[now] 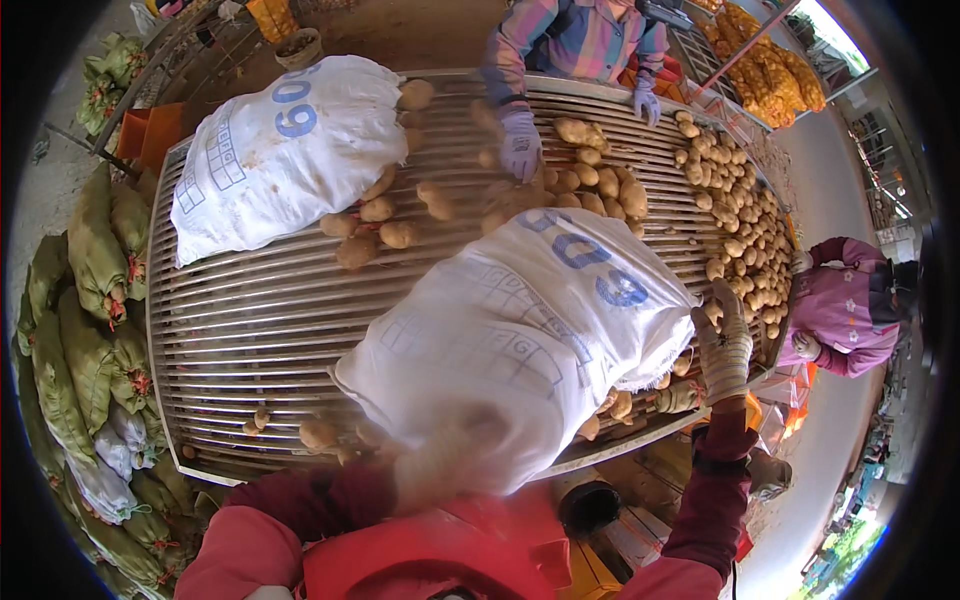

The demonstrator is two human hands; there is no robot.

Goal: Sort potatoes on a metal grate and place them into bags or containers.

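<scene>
A white woven sack (517,322) with blue printed figures lies tilted across the slatted metal sorting table (247,330) in front of me. My right hand (724,349), in a pale work glove, grips the rim at the sack's mouth. Against the sack's near side is my left hand (435,457), so blurred by motion that its fingers do not show clearly. Potatoes (592,187) lie heaped just beyond the sack, and a few (619,405) show under its mouth. A second white sack (292,150) rests on its side at the far left, with potatoes (375,225) by its open end.
Across the table a co-worker's lavender-gloved hand (521,142) reaches in over the slats. Many small potatoes (742,232) cover the right end, where another person (847,307) stands. Filled green sacks (90,337) line the left side. A black bucket (590,506) sits below the near edge.
</scene>
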